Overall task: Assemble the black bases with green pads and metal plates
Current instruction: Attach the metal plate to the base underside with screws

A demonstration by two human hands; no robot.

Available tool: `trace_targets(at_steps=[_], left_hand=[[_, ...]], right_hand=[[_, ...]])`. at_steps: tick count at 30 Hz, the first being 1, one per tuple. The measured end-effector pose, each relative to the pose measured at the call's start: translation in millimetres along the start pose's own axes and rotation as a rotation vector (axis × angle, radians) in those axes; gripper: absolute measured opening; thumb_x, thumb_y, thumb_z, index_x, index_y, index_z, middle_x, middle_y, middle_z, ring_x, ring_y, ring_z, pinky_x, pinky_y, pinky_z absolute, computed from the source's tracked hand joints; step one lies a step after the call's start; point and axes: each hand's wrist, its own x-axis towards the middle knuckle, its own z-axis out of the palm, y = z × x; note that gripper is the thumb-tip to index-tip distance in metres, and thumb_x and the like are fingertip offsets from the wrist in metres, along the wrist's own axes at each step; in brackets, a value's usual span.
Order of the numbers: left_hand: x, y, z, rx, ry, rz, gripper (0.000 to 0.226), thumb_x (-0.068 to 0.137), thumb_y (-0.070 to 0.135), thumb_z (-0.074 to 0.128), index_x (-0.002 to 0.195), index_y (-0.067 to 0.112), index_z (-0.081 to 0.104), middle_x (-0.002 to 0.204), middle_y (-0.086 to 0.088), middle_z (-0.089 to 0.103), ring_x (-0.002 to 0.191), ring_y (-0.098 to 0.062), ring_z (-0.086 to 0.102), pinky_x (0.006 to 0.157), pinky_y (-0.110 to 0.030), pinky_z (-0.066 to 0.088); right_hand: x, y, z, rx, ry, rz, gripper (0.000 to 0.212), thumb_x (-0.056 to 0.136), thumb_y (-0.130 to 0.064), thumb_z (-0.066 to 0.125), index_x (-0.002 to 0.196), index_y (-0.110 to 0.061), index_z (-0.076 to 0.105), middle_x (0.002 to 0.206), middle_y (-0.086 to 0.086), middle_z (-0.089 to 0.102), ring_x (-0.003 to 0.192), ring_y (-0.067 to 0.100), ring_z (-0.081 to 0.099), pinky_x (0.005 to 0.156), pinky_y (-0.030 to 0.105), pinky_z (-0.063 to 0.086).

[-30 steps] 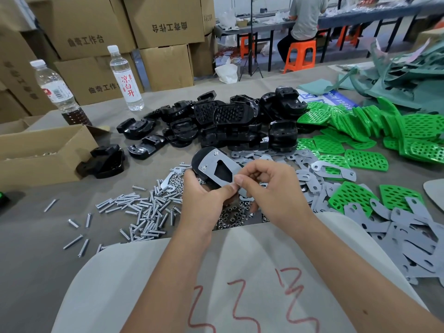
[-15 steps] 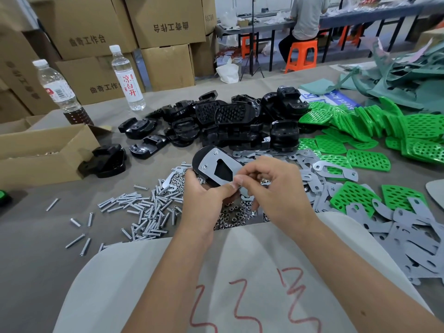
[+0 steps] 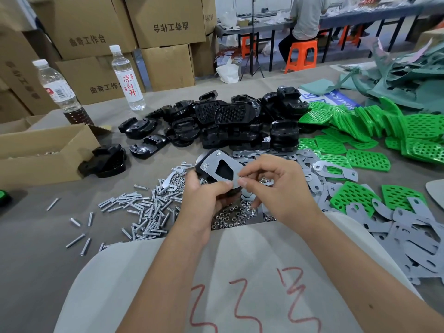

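Observation:
I hold a black base [image 3: 202, 164] with a grey metal plate [image 3: 222, 164] on top, just above the table's middle. My left hand [image 3: 204, 203] grips its near end from below. My right hand [image 3: 276, 188] pinches at the plate's near corner with thumb and forefinger; what sits between the fingertips is hidden. Two screw heads show at the plate's far end. A heap of black bases [image 3: 230, 121] lies behind. Green pads [image 3: 367, 159] spread to the right, and loose metal plates [image 3: 408, 227] lie at the near right.
Screws [image 3: 144, 210] and nuts [image 3: 233, 217] lie scattered under my hands. An open cardboard box [image 3: 45, 152] and two bottles [image 3: 127, 78] stand at the left, with stacked cartons behind. A person sits on an orange stool [image 3: 302, 54] far back.
The held base and both hands stay almost in place; my right fingers shift slightly at the plate's near corner.

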Motion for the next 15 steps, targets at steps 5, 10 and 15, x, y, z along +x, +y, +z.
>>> trace_targets(at_steps=[5, 10, 15], left_hand=[[0.4, -2.6, -0.9, 0.023, 0.025, 0.012, 0.053, 0.072, 0.001, 0.078, 0.120, 0.011, 0.057, 0.104, -0.012, 0.079, 0.093, -0.030, 0.078, 0.078, -0.040, 0.064], [1.5, -5.1, -1.8, 0.049, 0.042, 0.016, 0.043, 0.083, -0.010, 0.074, 0.117, 0.009, 0.056, 0.102, -0.014, 0.078, 0.090, -0.032, 0.077, 0.073, -0.041, 0.063], [0.5, -4.8, -0.3, 0.020, 0.029, 0.039, 0.054, 0.069, 0.001, 0.081, 0.116, 0.009, 0.056, 0.099, -0.013, 0.078, 0.088, -0.032, 0.077, 0.074, -0.043, 0.064]], right_hand=[[1.8, 2.4, -2.7, 0.001, -0.053, 0.000, 0.023, 0.085, 0.005, 0.080, 0.084, -0.018, 0.079, 0.080, 0.006, 0.063, 0.070, 0.020, 0.063, 0.048, 0.035, 0.059], [2.2, 3.4, -4.5, -0.025, -0.071, -0.006, 0.019, 0.087, -0.001, 0.080, 0.087, -0.020, 0.081, 0.084, 0.005, 0.064, 0.075, 0.028, 0.066, 0.048, 0.037, 0.060], [1.3, 2.2, -3.1, -0.025, -0.041, 0.013, 0.015, 0.086, -0.002, 0.081, 0.084, -0.017, 0.079, 0.078, 0.005, 0.066, 0.068, 0.023, 0.065, 0.047, 0.036, 0.059]])
